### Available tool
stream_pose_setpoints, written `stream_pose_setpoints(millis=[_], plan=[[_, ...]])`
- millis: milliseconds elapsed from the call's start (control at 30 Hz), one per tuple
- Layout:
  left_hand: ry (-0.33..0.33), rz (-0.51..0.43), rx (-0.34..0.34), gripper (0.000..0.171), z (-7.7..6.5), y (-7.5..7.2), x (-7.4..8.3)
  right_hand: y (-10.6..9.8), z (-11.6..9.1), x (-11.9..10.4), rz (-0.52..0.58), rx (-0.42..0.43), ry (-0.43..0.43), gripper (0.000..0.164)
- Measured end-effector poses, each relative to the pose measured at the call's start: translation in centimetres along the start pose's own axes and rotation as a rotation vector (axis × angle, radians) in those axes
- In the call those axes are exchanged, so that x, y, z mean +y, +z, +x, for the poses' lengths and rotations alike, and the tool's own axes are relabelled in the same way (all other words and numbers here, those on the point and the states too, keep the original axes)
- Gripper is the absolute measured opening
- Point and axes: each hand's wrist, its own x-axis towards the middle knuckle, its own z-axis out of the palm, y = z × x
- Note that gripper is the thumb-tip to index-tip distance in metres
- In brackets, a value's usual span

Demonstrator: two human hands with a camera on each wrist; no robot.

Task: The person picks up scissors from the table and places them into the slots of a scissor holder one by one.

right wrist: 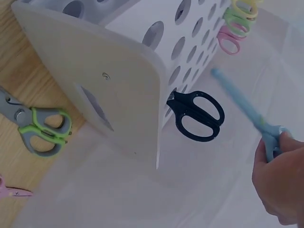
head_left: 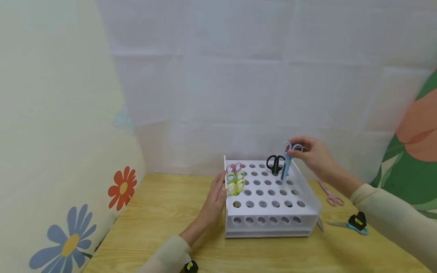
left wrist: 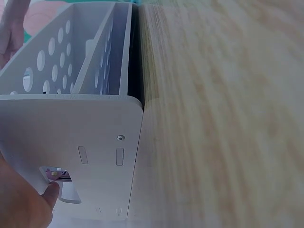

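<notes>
Left sleeve (head_left: 168,254) slants forward; right hand (head_left: 313,152) pinches blue scissors (head_left: 287,164).

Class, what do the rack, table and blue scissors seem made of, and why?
Rack: probably plastic board, smooth, matte; plain white panels. Table: wood or wood print, perhaps low-sheen; streaky grain. Blue scissors: likely smooth plastic, evenly blue; blades unclear.
</notes>
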Motion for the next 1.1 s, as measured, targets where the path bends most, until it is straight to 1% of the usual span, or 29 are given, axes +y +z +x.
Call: stream_pose_setpoints(millis=[67,167,300,467,567,633,700,833,933,1100], plan=[[-0.004,0.007,-0.008,0.054,0.0,0.0,0.0,0.4,0.2,0.2,-0.038,-0.003,-0.029,0.031],[-0.015,0.012,0.001,0.055,0.0,0.0,0.1,1.1,0.5,0.4,-0.072,-0.017,-0.032,0.027],[-0.022,0.021,0.020,0.055,0.1,-0.1,0.5,1.9,0.7,0.8,-0.094,-0.042,0.024,0.026],[-0.030,-0.006,0.012,0.054,0.2,0.0,1.4,2.3,0.4,1.6,-0.146,-0.058,0.095,0.027],[-0.041,-0.032,0.010,0.054,0.3,0.0,1.9,2.4,0.0,2.1,-0.150,-0.081,0.110,0.027],[-0.042,-0.026,0.011,0.054,0.3,0.0,1.8,2.5,-0.2,2.5,-0.149,-0.103,0.112,0.027],[-0.037,-0.011,0.011,0.054,0.3,-0.1,1.5,2.6,-0.5,2.8,-0.155,-0.121,0.108,0.027],[-0.026,0.004,0.004,0.054,0.1,-0.1,0.8,3.0,-0.8,3.3,-0.238,-0.150,0.065,0.026],[-0.020,-0.016,0.001,0.055,0.1,-0.1,0.6,3.3,-0.8,3.5,-0.312,-0.174,0.015,0.025],[-0.019,-0.006,0.000,0.055,0.1,-0.1,0.7,3.6,-0.8,3.9,-0.389,-0.197,-0.035,0.024]])
